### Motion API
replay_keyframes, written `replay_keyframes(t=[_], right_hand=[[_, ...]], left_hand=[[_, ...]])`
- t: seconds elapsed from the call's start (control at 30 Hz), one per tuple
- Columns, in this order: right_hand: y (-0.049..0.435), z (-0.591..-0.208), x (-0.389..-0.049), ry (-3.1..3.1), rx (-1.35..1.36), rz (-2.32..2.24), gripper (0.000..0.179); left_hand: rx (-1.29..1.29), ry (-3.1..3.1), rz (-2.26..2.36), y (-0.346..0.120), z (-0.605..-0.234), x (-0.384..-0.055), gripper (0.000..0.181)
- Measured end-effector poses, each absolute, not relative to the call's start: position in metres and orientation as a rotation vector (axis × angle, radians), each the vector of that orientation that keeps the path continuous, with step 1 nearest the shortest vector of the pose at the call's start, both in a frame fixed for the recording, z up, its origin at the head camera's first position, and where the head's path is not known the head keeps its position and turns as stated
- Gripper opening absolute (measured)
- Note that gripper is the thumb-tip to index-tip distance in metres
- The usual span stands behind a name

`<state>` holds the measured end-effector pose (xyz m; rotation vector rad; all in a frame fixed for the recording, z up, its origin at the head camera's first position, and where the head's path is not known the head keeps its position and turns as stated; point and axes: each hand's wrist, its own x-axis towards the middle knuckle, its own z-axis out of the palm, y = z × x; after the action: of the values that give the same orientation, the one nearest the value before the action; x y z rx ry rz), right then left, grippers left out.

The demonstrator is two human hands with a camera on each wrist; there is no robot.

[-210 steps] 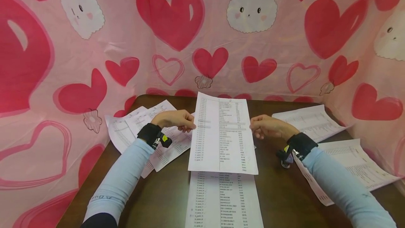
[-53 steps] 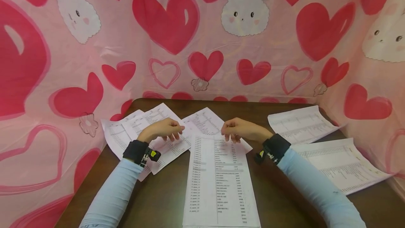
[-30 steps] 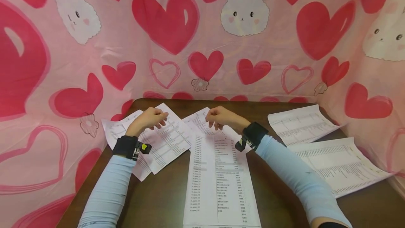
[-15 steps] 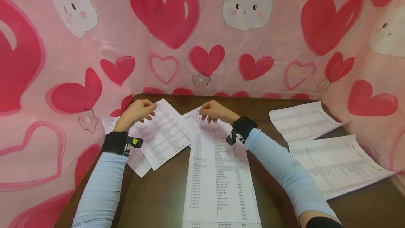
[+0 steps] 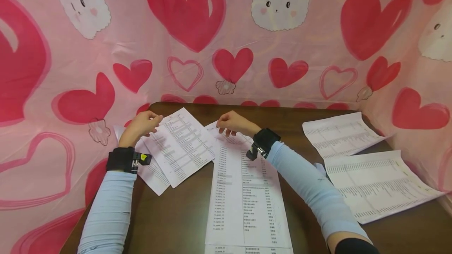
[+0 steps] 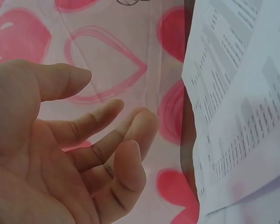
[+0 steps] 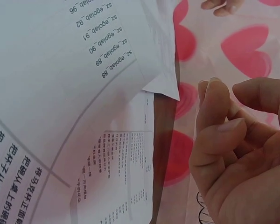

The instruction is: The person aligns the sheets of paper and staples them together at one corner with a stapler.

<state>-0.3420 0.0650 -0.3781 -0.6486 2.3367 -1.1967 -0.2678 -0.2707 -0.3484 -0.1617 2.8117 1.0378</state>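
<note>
My left hand [image 5: 143, 125] hovers over the upper left of the left-hand printed sheets [image 5: 187, 140], its fingers loosely bent and nothing between them. The left wrist view shows that palm and fingers [image 6: 77, 135] apart from the paper. Above the top of the long printed sheet [image 5: 243, 203] in the middle hangs my right hand [image 5: 234, 122], holding nothing. In the right wrist view, its fingers [image 7: 219, 140] are loosely curled with a gap to the thumb. Another sheet lies partly hidden under the top of the middle one, and a further sheet shows at its bottom edge.
Two more printed sheets lie at the right, one farther back [image 5: 342, 134] and one nearer [image 5: 381, 183], with curled edges. The dark wooden table [image 5: 169, 218] is bounded by a pink heart-and-rabbit cloth [image 5: 197, 73] behind and at the sides.
Seven seconds ago both hands held up a sheet by its sides; it now lies in the middle of the table. Since its release, both hands have drifted left and away from me.
</note>
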Motion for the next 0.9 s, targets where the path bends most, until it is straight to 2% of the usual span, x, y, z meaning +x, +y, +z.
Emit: replay_keyframes(t=[0.23,0.43,0.7,0.9], right_hand=[[0.062,-0.381,-0.344,2.356,-0.614,-1.195,0.034],[0.058,-0.387,-0.345,2.346,-0.598,-1.197,0.033],[0.052,-0.399,-0.351,2.356,-0.563,-1.231,0.028],[0.041,-0.402,-0.353,2.362,-0.553,-1.214,0.028]], left_hand=[[-0.195,2.834,1.006,-0.28,-0.35,-0.263,0.068],[-0.245,2.861,0.931,-0.286,-0.358,-0.26,0.061],[-0.326,2.81,0.927,-0.289,-0.366,-0.264,0.067],[-0.358,2.862,0.876,-0.294,-0.368,-0.26,0.055]])
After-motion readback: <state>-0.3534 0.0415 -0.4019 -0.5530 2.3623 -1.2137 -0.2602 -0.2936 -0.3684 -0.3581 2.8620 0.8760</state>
